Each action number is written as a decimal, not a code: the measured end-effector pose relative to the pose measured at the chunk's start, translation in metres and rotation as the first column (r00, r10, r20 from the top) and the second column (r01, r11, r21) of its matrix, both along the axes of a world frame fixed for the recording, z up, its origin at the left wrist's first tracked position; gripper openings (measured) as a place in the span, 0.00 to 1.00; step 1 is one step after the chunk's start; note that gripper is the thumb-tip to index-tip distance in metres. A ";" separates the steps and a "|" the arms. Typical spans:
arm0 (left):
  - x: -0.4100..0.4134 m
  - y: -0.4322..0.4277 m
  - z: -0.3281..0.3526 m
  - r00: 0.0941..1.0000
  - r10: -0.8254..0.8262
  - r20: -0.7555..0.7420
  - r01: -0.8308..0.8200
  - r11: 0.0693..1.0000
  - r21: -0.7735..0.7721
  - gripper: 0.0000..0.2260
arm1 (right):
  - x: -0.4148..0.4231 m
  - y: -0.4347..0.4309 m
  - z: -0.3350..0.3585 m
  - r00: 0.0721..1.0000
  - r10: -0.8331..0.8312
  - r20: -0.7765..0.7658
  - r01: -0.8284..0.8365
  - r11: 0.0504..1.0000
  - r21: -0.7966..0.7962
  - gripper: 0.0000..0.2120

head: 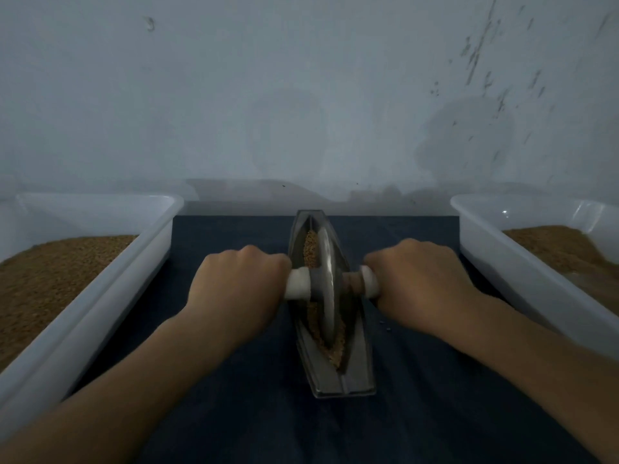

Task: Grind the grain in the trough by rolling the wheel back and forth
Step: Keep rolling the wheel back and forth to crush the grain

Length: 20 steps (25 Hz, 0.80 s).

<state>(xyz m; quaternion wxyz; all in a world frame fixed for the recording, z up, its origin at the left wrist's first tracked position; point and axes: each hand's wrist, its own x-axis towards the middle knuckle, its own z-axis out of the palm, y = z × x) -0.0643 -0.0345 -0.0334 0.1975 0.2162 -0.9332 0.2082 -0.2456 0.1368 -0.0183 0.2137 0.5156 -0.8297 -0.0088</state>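
A narrow grey metal trough (355,373) lies lengthwise on a dark blue cloth, pointing away from me. Brown grain (311,249) fills its groove, showing both beyond and in front of the wheel. A grey metal wheel (327,283) stands upright on edge in the groove, around the trough's middle. A pale handle (298,287) runs through its hub and sticks out on both sides. My left hand (239,284) grips the left end of the handle. My right hand (418,283) grips the right end, so most of the handle is hidden.
A white plastic tub (100,289) holding brown grain stands to the left of the cloth. A second white tub (522,262) with finer brown meal stands to the right. A pale, stained wall rises close behind the trough. The dark blue cloth (418,396) covers the table between the tubs.
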 end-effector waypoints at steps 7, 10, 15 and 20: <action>-0.032 -0.018 0.006 0.996 0.077 0.052 -0.079 0.996 0.030 0.04 | -0.019 -0.028 -0.001 0.994 -0.077 0.080 0.075 0.997 0.032 0.10; -0.068 -0.044 0.017 0.989 0.138 0.060 -0.139 0.990 0.015 0.06 | -0.048 -0.070 0.002 0.989 -0.117 0.095 0.116 0.993 0.017 0.07; -0.061 -0.043 0.018 0.990 0.115 0.087 -0.122 0.989 0.083 0.06 | -0.046 -0.066 0.004 0.995 -0.078 0.068 0.077 0.997 0.013 0.08; -0.010 0.000 0.009 0.994 0.032 0.106 -0.040 0.996 0.076 0.06 | -0.005 0.000 0.002 0.997 -0.053 0.061 0.049 0.997 0.067 0.12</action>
